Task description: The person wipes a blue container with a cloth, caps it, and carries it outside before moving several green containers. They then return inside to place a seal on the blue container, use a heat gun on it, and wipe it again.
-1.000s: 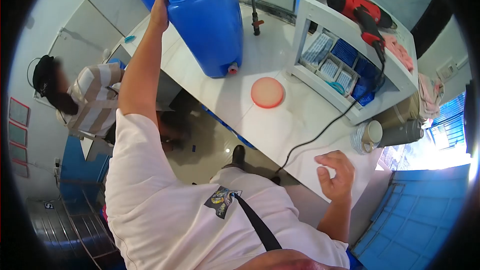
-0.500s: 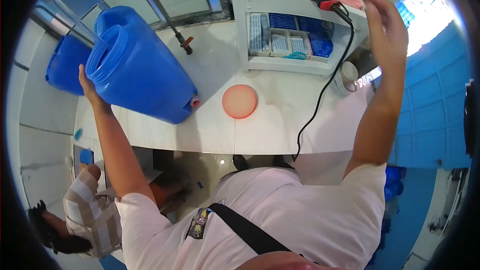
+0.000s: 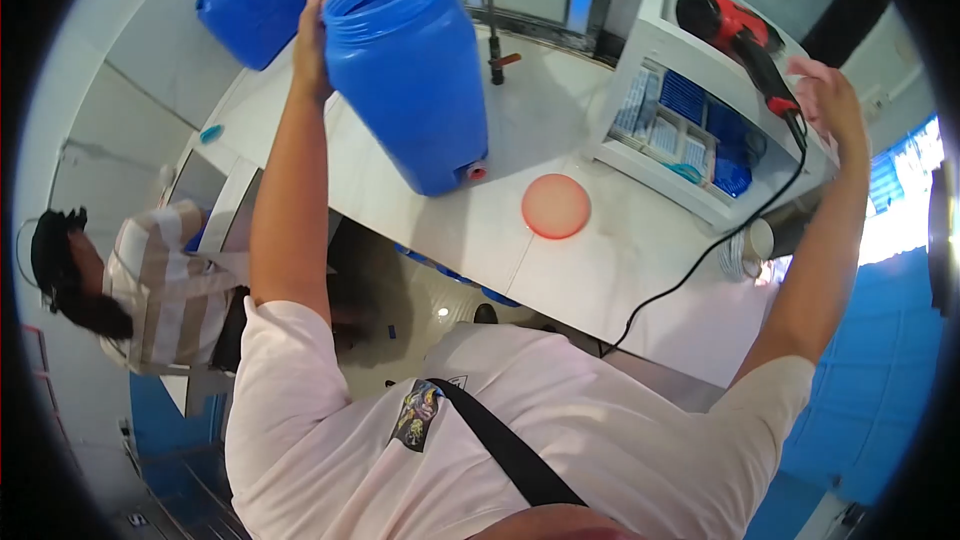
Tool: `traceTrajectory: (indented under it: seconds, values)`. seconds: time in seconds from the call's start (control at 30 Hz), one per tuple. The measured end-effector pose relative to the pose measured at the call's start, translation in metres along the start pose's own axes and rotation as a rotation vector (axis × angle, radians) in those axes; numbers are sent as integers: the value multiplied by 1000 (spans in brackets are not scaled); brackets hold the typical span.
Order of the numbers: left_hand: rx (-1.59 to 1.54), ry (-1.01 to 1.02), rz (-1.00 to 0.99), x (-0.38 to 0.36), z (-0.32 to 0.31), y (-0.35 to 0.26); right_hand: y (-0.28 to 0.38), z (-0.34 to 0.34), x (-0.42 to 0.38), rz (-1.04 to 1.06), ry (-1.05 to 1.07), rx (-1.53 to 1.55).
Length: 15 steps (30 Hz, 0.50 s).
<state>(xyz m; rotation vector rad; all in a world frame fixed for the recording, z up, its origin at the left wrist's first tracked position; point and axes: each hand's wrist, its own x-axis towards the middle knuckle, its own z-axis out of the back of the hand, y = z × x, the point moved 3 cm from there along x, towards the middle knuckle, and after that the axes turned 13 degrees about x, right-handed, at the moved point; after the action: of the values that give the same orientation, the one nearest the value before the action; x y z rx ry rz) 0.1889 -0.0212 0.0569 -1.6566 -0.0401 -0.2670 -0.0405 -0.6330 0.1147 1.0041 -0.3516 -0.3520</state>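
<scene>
A large blue jug point(image 3: 410, 80) with an open threaded mouth leans on the white counter, a clear tube running into its mouth. My left hand point(image 3: 311, 52) is against the side of the jug near its rim, its fingers mostly hidden behind it. At the right, my right hand point(image 3: 832, 105) is closed on a pink cloth point(image 3: 815, 90) at the top of the white shelf unit point(image 3: 655, 175). Beside that hand lies a red and black heat gun point(image 3: 735, 32) with a black cord. A round pink lid point(image 3: 556, 206) lies flat on the counter.
Another blue jug point(image 3: 252, 10) stands at the back left. A valve with an orange handle point(image 3: 505, 61) is behind the large jug. Cups point(image 3: 750, 243) stand right of the shelf unit. The cord crosses the counter point(image 3: 640, 270). Another person point(image 3: 170, 285) is at the lower left.
My right hand has gone from open beside the shelf to holding the pink cloth. The view has turned, and the large jug stands more upright with my left hand still on it.
</scene>
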Motion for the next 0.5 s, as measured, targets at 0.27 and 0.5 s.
traceTrajectory:
  seconds: [0.27, 0.5]
  values:
    - [-48, 103, -30, 10, 18, 16, 127, -127, -152, 600, -246, 349]
    - [194, -401, -855, -149, 6, -9, 98, -296, -213, 306, 289, 1259]
